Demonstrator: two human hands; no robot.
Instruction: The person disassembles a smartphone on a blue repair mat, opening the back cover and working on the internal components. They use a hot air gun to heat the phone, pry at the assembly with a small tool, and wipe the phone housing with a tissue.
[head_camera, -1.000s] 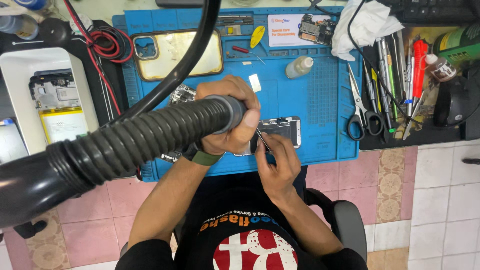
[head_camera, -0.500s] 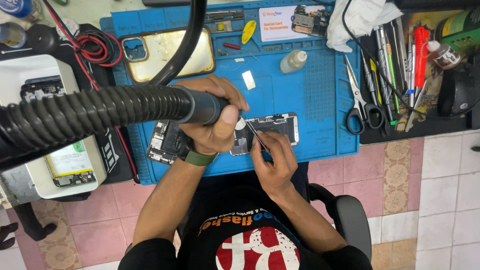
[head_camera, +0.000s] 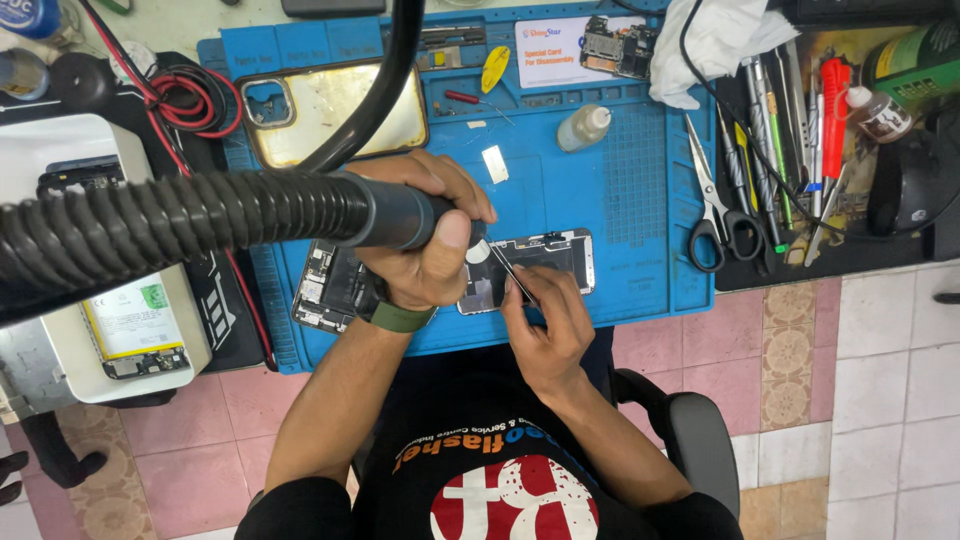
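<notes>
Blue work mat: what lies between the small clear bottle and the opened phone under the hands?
In the head view, bare blue work mat separates the small clear bottle from the opened phone; nothing lies there.

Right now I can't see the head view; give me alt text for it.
Seen from above, the left hand grips a black ribbed hose with its nozzle over an opened phone on a blue work mat, while the right hand works thin tweezers at it. Scissors lie to the right.
</notes>
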